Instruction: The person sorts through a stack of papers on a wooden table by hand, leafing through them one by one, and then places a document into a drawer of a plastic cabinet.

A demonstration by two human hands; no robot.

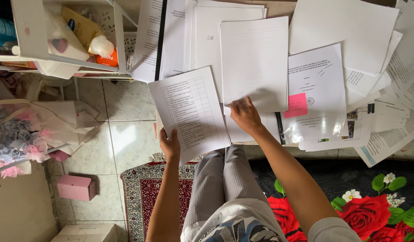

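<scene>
Shelving (34,33) of white plastic at the upper left holds bottles (101,46) and packets. On the floor sit a pink box (76,187) and a white carton (83,233). The left hand (170,144) pinches the lower edge of a table-printed sheet (189,112), lifted above the tiles, its long axis running up the view and tilted slightly left. The right hand (245,115) rests on a blank sheet (254,62) atop the paper pile (341,31), fingers spread and pressing its lower edge.

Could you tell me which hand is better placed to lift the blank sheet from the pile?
Right hand: its fingers already rest on the blank sheet, while the left hand holds the table-printed page.
</scene>
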